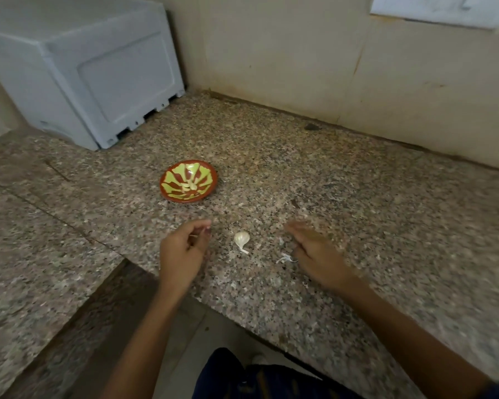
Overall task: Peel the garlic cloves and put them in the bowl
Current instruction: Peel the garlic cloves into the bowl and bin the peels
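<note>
Unpeeled white garlic clove [241, 239] lying on speckled granite surface [357, 197], near side of red-and-green patterned bowl [188, 181] holding peeled cloves. Left hand [182, 251] curling loosely, possibly pinching skin scrap. Right hand [314, 249] blurred, fingers spreading. Advice: pinch clove's tail, strip skin fully before dropping.

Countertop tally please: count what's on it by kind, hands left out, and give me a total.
Bowl, red and green, with peeled garlic inside: 1
Unpeeled garlic clove: 1
Bits of garlic skin by the right hand: 1 small scatter
White box-shaped appliance in the corner: 1
Total: 4
</note>
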